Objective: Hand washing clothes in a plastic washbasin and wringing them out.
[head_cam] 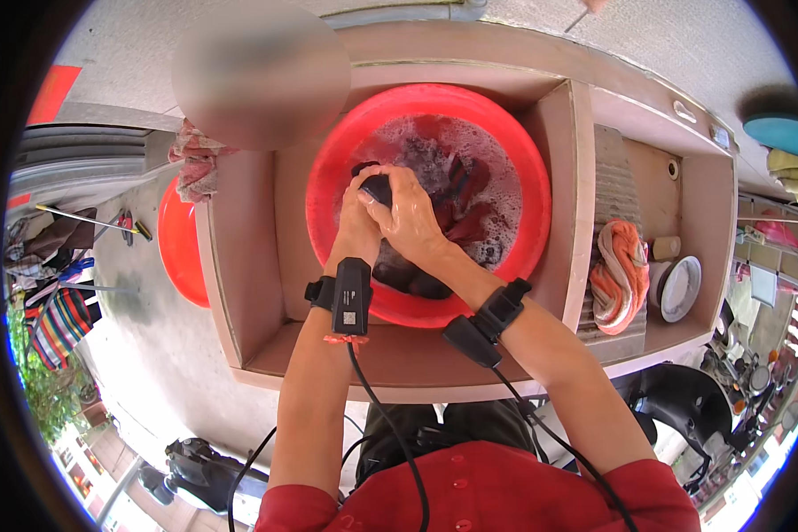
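Observation:
Wet dark cloth (376, 190) is bunched between my two hands over the left part of a red plastic basin (533, 199). My right hand (410, 216) curls over it from the right, fingers bent. My left hand (357, 229) grips it from the left and below, partly hidden by the right. Foamy water (502, 166) fills the basin. Dark red striped cloth (469, 183) floats in it, and more dark clothes (405, 276) lie near the front rim. Suds wet both hands.
The basin sits in a tiled sink (246, 253). Right of its divider (582, 199), an orange-and-white towel (618, 276) lies on a ribbed washboard slab (615, 173) beside a metal bowl (680, 289). A pink cloth (196, 163) hangs at the left corner, above another red basin (185, 246). Cables run from both wrist devices.

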### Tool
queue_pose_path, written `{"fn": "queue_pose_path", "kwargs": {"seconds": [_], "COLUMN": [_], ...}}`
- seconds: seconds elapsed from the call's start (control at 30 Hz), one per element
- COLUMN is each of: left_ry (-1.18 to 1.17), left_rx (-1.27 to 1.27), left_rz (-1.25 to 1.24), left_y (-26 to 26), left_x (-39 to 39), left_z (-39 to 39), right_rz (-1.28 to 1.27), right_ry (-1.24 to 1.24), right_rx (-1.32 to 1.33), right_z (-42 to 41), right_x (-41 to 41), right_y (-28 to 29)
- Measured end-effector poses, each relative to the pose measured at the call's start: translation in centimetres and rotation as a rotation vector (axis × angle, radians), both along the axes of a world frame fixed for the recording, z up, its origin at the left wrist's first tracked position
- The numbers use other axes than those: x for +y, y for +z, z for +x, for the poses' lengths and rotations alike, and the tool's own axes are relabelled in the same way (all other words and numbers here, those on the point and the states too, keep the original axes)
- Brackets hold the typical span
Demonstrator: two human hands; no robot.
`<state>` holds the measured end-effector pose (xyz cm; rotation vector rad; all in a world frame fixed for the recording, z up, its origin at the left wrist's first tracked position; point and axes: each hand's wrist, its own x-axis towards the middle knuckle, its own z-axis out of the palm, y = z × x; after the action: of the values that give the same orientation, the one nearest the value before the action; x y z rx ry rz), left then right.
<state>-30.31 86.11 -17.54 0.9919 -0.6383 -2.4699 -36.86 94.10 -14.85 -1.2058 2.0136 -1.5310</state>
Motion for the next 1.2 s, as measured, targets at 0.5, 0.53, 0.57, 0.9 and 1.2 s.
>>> {"fn": "queue_pose_path", "kwargs": {"seconds": [0.5,0.53,0.57,0.9,1.2], "left_ry": [-0.561,-0.557,-0.604,-0.849,-0.687], "left_rx": [0.182,0.051,-0.044,-0.973,-0.711], "left_rz": [0.036,-0.080,-0.241,-1.448,-0.986], "left_y": [14.1,14.9,13.8,-2.8,-0.2], "left_x": [11.5,11.4,11.0,7.2,5.2], "left_z": [-13.2,-12.9,-12.7,0.6,3.5], "right_rz": [-0.186,-0.207,-0.192,0.908,0.842], "right_ry": [-0.629,-0.668,-0.734,-0.447,0.037], "right_rx": [-0.403,-0.393,-0.438,0.510,0.056], "right_z": [-12.8,-14.4,-15.4,-17.0,-7.3], "right_x": [16.6,18.3,19.7,23.9,11.8], "right_y": [16.2,16.3,16.4,8.3,1.3]}}
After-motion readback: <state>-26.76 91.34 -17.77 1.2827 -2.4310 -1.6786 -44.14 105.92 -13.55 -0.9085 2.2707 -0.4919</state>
